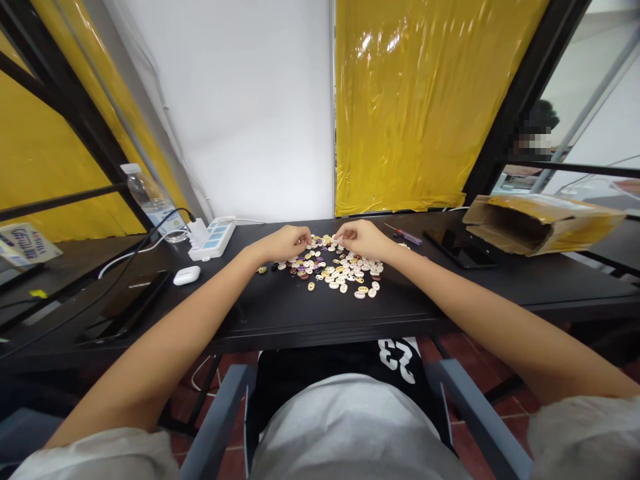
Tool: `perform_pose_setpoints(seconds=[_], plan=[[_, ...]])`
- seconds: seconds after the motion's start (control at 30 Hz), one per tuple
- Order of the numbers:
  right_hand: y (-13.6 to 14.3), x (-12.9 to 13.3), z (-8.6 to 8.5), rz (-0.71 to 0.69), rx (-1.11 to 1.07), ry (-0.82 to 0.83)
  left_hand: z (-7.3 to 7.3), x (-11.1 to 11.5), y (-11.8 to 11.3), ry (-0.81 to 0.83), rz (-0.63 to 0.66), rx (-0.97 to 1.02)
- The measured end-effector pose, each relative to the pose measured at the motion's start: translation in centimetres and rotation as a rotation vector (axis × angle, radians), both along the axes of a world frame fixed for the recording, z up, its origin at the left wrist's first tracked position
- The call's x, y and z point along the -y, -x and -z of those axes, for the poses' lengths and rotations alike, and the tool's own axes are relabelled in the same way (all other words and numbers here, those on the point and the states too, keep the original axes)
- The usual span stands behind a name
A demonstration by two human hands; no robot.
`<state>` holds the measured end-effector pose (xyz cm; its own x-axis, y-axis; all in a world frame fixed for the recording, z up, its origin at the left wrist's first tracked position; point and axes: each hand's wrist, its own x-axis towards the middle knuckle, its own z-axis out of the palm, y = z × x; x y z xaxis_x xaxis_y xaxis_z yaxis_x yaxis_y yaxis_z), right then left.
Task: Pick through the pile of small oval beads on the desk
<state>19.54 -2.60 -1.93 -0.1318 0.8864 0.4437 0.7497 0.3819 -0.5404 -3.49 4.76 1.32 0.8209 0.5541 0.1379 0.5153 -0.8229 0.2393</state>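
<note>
A spread of small oval, button-like pieces (345,270), mostly cream with some yellow, purple, brown and black, lies on the black table. Several show two holes. At the far left side of the spread, my left hand (290,243) is closed, its fingertips down among the pieces; what it grips, if anything, is hidden. Across from it, my right hand (364,240) is pinched over the back of the pile, with a thin white piece (339,239) at its fingertips. A short gap separates the two hands.
Right of the pile lie a screwdriver (407,237), a dark phone (460,250) and an open cardboard box (540,225). To the left are a white earbud case (187,275), a power strip (213,239), a water bottle (153,200), cables and a dark glossy device (127,303).
</note>
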Motion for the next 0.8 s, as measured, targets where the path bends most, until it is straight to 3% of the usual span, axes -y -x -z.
perform_pose_setpoints(seconds=[0.57,0.8], plan=[[-0.30,-0.48,0.48,-0.012,0.031,-0.002,-0.28,0.59,-0.19,0.033,0.103,0.073],[-0.31,-0.43,0.45,-0.020,0.023,0.045,0.05,0.27,-0.13,0.044,0.084,0.112]])
